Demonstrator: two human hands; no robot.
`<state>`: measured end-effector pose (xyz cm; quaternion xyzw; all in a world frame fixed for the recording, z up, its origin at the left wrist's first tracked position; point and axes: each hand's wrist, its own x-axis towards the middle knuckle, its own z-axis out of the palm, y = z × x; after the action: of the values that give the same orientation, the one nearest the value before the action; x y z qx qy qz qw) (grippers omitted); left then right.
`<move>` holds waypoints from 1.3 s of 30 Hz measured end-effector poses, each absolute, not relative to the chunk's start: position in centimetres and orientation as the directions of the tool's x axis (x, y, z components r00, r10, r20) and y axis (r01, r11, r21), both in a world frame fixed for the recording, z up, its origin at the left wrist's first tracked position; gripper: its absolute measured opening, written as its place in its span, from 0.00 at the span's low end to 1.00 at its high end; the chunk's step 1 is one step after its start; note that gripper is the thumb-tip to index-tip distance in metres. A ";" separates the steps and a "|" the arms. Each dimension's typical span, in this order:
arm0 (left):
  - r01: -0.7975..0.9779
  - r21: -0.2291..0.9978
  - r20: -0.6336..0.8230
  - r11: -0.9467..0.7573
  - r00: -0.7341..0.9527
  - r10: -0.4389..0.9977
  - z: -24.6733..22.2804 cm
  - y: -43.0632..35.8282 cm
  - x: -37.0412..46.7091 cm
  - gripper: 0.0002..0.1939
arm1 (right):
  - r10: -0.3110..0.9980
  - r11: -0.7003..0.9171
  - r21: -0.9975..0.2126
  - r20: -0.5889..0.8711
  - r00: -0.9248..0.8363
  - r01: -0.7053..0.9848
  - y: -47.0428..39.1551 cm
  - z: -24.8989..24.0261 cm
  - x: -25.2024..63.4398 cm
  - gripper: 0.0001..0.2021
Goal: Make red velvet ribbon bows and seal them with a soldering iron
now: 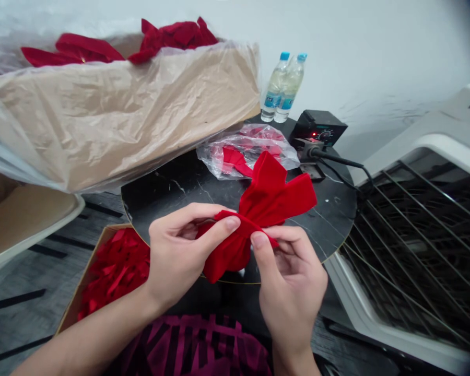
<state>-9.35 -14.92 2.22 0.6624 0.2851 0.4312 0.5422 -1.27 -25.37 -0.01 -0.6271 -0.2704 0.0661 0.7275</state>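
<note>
Both of my hands pinch a red velvet-like bow above the near part of a round black marbled table. My left hand is closed, thumb on top, on a narrow red strip across the bow's middle. On the other end of that strip my right hand is closed, thumb and forefinger together. Two wide tails of the bow point away from me; a gathered part hangs below the strip. The fingertips under the fabric are hidden.
A plastic-lined carton of red bows stands at the left. Behind my hands lie a clear bag with red pieces, two bottles and a black control box with a cable. A box of red ribbons sits below; a heater-like grille stands right.
</note>
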 end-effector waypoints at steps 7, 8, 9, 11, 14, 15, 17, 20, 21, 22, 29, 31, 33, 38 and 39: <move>-0.115 0.979 -0.060 0.168 0.624 0.779 2.5 -14.5 -9.2 0.03 | 0.410 0.234 -0.943 0.315 0.856 0.236 -25.1 -0.2 -1.2 0.03; -0.110 0.967 -0.106 0.231 0.648 0.754 2.5 -14.3 -9.2 0.03 | 0.408 0.236 -0.942 0.320 0.855 0.240 -25.0 -0.3 -1.1 0.03; -0.108 0.953 -0.141 0.282 0.667 0.731 2.5 -14.1 -9.2 0.04 | 0.407 0.239 -0.940 0.324 0.854 0.243 -25.0 -0.4 -1.1 0.03; -0.103 0.932 -0.179 0.348 0.703 0.688 2.4 -13.7 -9.2 0.05 | 0.400 0.248 -0.935 0.337 0.852 0.254 -25.1 -0.5 -0.9 0.03; -0.066 0.929 -0.189 0.363 0.761 0.620 2.4 -12.9 -9.1 0.07 | 0.391 0.248 -0.926 0.364 0.845 0.284 -25.3 -0.7 -0.6 0.03; -0.051 0.928 -0.195 0.370 0.778 0.597 2.4 -12.6 -9.1 0.08 | 0.395 0.244 -0.924 0.371 0.840 0.294 -25.4 -0.7 -0.5 0.03; -0.043 0.913 -0.212 0.406 0.801 0.560 2.5 -12.1 -8.9 0.09 | 0.415 0.239 -0.921 0.384 0.825 0.308 -25.6 -0.8 -0.1 0.04; -0.050 0.862 -0.246 0.505 0.829 0.502 2.3 -11.6 -8.6 0.09 | 0.459 0.251 -0.921 0.383 0.802 0.297 -25.8 -0.9 0.6 0.04; -0.045 0.842 -0.259 0.538 0.840 0.476 2.2 -11.4 -8.5 0.09 | 0.474 0.260 -0.922 0.380 0.794 0.286 -25.8 -0.9 0.8 0.04; -0.033 0.823 -0.274 0.567 0.851 0.447 2.0 -11.2 -8.4 0.09 | 0.487 0.269 -0.923 0.376 0.788 0.274 -25.8 -1.0 1.0 0.04; 0.060 0.754 -0.274 0.654 0.934 0.230 0.3 -10.1 -8.3 0.13 | 0.572 0.297 -0.924 0.375 0.730 0.242 -25.9 -0.9 1.3 0.05; 0.074 0.746 -0.282 0.661 0.935 0.214 -0.1 -10.0 -8.3 0.13 | 0.585 0.295 -0.926 0.369 0.722 0.235 -25.9 -0.9 1.3 0.05; 0.088 0.754 -0.303 0.651 0.925 0.227 -0.3 -10.0 -8.1 0.15 | 0.586 0.279 -0.929 0.364 0.724 0.242 -25.9 -0.8 1.3 0.05; 0.047 0.845 -0.279 0.532 0.888 0.365 0.4 -10.5 -7.8 0.12 | 0.563 0.179 -0.931 0.362 0.743 0.318 -26.0 -1.0 1.3 0.05; 0.029 0.873 -0.256 0.487 0.877 0.407 0.7 -10.6 -7.9 0.10 | 0.558 0.171 -0.928 0.367 0.744 0.330 -26.0 -1.1 1.3 0.05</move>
<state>-7.86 -10.64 0.70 0.4938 0.2211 0.1134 0.8333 1.34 -25.99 -1.07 -0.6383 -0.3476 0.0837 0.6817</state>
